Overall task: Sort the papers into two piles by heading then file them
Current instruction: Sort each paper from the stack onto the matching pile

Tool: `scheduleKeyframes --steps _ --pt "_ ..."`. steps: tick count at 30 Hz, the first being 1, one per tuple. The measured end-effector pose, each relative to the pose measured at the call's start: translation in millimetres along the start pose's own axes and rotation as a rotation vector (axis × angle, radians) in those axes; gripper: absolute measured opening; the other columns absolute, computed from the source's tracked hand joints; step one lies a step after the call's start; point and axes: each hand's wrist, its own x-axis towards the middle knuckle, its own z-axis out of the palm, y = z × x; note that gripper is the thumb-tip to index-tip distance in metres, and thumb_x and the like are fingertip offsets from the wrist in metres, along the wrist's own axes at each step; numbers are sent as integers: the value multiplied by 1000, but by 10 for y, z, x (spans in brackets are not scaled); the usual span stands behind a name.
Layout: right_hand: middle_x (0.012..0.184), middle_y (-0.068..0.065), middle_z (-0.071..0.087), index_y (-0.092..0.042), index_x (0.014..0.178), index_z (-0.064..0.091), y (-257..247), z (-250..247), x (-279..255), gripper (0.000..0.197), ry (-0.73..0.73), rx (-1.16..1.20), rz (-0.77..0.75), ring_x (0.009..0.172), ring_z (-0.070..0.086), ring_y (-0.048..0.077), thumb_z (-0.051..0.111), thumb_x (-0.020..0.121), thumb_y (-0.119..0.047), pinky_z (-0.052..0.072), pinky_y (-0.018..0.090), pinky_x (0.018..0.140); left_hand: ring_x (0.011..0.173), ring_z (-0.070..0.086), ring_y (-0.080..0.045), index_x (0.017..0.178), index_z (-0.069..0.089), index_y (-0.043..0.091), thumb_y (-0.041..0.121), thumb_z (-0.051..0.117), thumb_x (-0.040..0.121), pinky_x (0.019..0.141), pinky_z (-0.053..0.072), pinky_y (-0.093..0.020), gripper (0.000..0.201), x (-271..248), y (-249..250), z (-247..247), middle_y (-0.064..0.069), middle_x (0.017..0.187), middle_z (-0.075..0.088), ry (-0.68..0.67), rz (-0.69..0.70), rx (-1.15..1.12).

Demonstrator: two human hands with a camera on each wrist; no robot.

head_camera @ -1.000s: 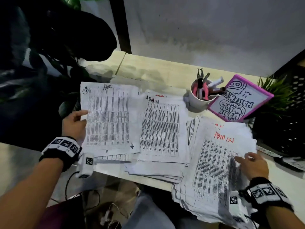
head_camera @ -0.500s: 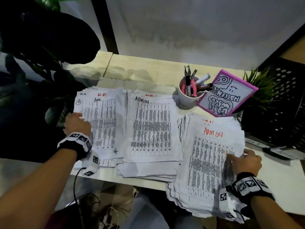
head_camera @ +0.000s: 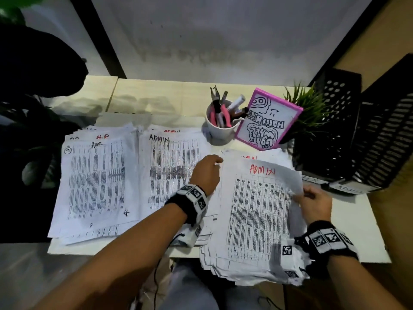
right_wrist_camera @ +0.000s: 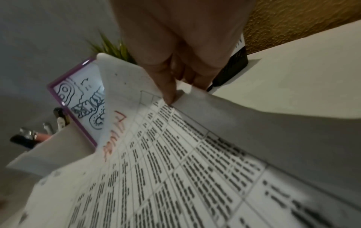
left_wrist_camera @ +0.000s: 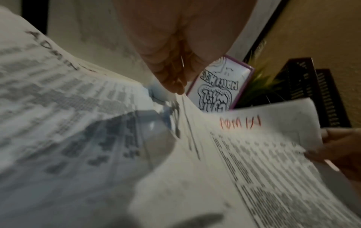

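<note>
Three stacks of printed sheets lie on the pale table [head_camera: 156, 97]. The left pile [head_camera: 96, 180] is headed HR, the middle pile [head_camera: 169, 166] ADMIN. The mixed stack [head_camera: 257, 260] at the right overhangs the front edge. Its top sheet [head_camera: 261, 198] is headed ADMIN in red. My right hand [head_camera: 306, 194] pinches that sheet's right edge and lifts it, and in the right wrist view the thumb [right_wrist_camera: 168, 95] presses on the sheet [right_wrist_camera: 175, 154]. My left hand [head_camera: 215, 164] is at the sheet's left edge, and its grip is hidden. Its fingertips [left_wrist_camera: 175, 86] meet the paper.
Two black perforated file trays [head_camera: 357, 142] stand at the right, labelled H.R [head_camera: 312, 180] and ADMIN [head_camera: 348, 189]. A white mug [head_camera: 220, 128] of pens and pliers, a pink-framed drawing board [head_camera: 268, 121] and a small green plant [head_camera: 310, 108] stand behind the stacks.
My left hand left the HR pile and crossed right to the top sheet's left edge. My right hand raised that sheet's right edge off the stack.
</note>
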Motion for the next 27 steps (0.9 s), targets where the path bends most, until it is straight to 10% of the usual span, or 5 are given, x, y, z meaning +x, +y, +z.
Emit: scheduleKeyframes --steps 9,27 --pt "48 -9 61 -21 46 69 46 -352 -134 63 -40 379 9 48 53 -1 37 62 31 43 10 50 95 54 -33 105 53 1 29 72 80 81 45 -40 42 24 -45 421 -16 109 54 106 -302 71" --pt "50 -6 62 -15 50 70 -79 -273 -175 53 -154 480 22 49 57 3 45 65 29 47 11 54 63 61 -35 85 69 5 14 53 94 56 48 -39 20 -53 11 333 -18 66 65 205 -41 94"
